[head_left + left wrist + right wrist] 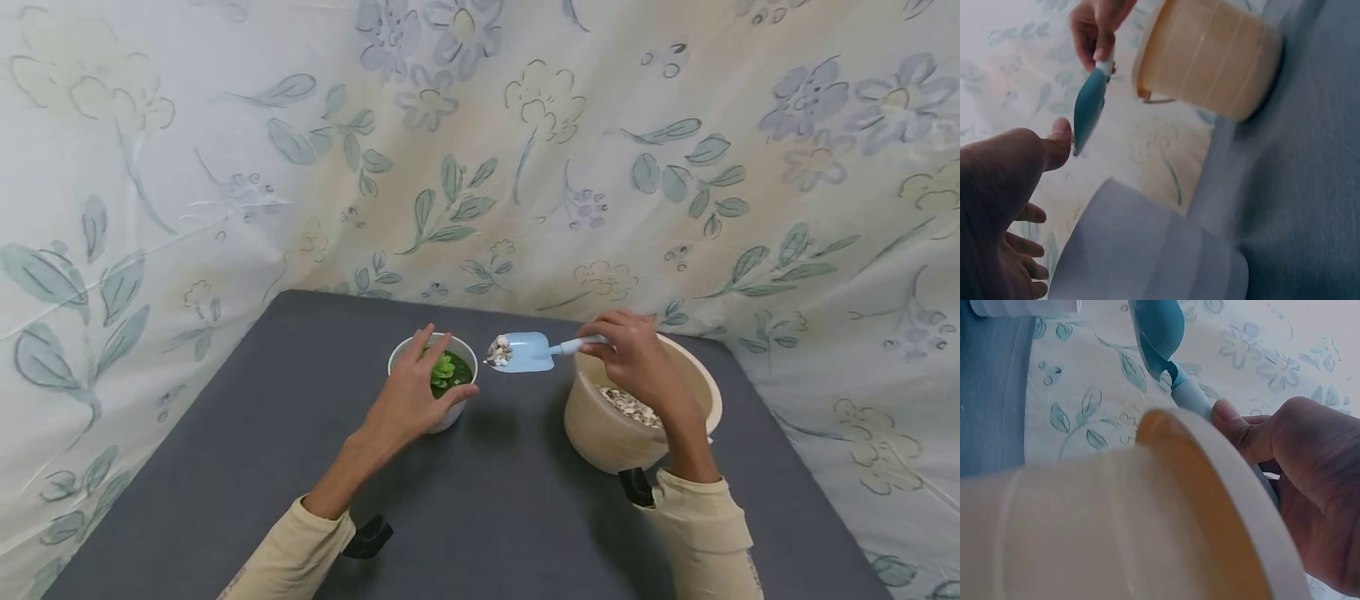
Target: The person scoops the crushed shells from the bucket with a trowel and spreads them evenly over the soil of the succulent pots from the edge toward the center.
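Note:
My right hand point(630, 354) grips the pale handle of a small light-blue hand trowel point(531, 352), held level above the table. A little heap of whitish pebbles point(499, 350) lies at the trowel's tip. To the left stands a white pot point(444, 421) with a bright green plant point(444, 367) inside. Over this pot's near left side hovers my left hand point(408, 396), fingers spread and holding nothing. In the left wrist view, its thumb is close to the tip of the trowel point(1090, 103). Below my right hand is a beige bucket point(600, 429) holding more pebbles point(630, 406).
Both containers stand on a dark grey table point(480, 500). A floral cloth point(480, 167) hangs behind the table and at its sides. The bucket's rim point(1241, 487) rises close beside my right hand in the right wrist view.

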Tool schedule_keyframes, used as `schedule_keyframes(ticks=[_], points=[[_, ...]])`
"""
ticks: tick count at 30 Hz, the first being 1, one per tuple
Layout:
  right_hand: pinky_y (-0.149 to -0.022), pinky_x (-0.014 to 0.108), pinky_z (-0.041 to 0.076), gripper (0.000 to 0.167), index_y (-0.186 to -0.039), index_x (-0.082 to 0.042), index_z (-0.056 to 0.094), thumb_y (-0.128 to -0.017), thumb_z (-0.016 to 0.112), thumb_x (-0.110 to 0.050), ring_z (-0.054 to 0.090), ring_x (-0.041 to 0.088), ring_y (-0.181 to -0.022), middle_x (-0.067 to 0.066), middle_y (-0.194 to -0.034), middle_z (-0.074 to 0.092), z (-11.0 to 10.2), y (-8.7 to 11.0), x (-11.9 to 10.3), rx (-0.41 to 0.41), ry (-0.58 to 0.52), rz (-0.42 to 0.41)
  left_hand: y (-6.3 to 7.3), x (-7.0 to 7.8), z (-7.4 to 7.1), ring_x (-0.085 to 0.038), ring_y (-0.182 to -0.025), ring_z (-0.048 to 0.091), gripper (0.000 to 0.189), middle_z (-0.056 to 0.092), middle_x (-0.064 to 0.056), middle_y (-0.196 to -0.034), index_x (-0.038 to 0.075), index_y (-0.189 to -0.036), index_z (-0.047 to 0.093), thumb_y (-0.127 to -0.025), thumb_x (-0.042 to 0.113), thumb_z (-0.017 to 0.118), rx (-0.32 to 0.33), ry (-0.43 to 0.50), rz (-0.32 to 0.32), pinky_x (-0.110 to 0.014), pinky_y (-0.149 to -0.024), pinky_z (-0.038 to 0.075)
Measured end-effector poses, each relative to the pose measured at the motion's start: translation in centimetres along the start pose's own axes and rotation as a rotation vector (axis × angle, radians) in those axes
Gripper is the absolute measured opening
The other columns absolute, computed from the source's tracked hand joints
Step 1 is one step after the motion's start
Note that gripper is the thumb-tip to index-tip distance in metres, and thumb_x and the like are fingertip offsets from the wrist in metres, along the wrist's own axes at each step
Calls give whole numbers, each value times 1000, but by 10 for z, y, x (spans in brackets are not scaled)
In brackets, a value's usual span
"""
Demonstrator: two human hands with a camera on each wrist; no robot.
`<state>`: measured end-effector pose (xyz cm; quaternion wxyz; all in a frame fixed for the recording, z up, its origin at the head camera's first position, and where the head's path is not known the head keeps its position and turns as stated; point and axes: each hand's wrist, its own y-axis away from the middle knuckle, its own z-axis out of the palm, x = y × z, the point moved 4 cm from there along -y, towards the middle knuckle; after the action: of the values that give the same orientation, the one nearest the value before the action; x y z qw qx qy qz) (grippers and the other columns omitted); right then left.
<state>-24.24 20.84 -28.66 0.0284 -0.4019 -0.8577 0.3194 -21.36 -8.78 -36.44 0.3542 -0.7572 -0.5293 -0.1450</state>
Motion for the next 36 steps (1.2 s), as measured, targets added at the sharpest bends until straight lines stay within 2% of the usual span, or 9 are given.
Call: schedule_keyframes(ticks=[8,14,17,22,25,31,36], points=[[-90,45,35,15,-100,-3,80,-87,80,4,63,26,-92,7,-94,76,17,-14,-13,-45,-57,32,5,-23,-6,-50,-160,21,95,28,-26,-170,1,-161,38,-89,46,81,18,-36,-25,-67,-129,17],[-93,47,38,15,-103,-2,80,-88,80,2,63,29,-98,10,-97,76,30,-24,-21,-78,-64,52,8,-36,-9,-47,-162,14,106,20,-25,-173,2,-166,22,-90,49,79,-29,-28,-86,-66,-130,13],[-94,49,39,15,-104,-2,80,-89,80,0,64,30,-101,11,-100,77,36,-31,-27,-86,-69,42,10,-42,-11,-46,-163,12,113,15,-25,-174,1,-167,14,-90,51,79,-54,-15,-139,-63,-132,12],[-92,48,39,16,-103,-3,80,-87,82,-2,63,29,-96,10,-99,77,44,-43,-39,-91,-62,11,12,-51,-10,-47,-163,11,125,9,-21,-176,1,-168,7,-85,58,82,-120,35,-263,-65,-129,20],[-90,47,39,17,-102,-4,81,-86,83,-3,63,28,-94,9,-96,77,51,-49,-45,-95,-39,-11,13,-53,-7,-48,-162,15,129,9,-17,-177,5,-169,6,-82,61,83,-145,62,-311,-67,-125,27],[-87,46,39,14,-102,-7,80,-88,83,-7,62,26,-92,6,-95,76,63,-61,-56,-124,27,-39,13,-55,-7,-44,-153,41,134,27,-21,-172,7,-169,7,-76,61,88,-116,105,-346,-61,-114,46],[-89,48,41,14,-104,-9,80,-90,81,-9,61,26,-96,5,-99,76,69,-69,-64,-153,68,-58,15,-55,-9,-43,-146,51,134,39,-23,-166,10,-170,9,-75,62,88,-92,111,-361,-59,-108,52]])
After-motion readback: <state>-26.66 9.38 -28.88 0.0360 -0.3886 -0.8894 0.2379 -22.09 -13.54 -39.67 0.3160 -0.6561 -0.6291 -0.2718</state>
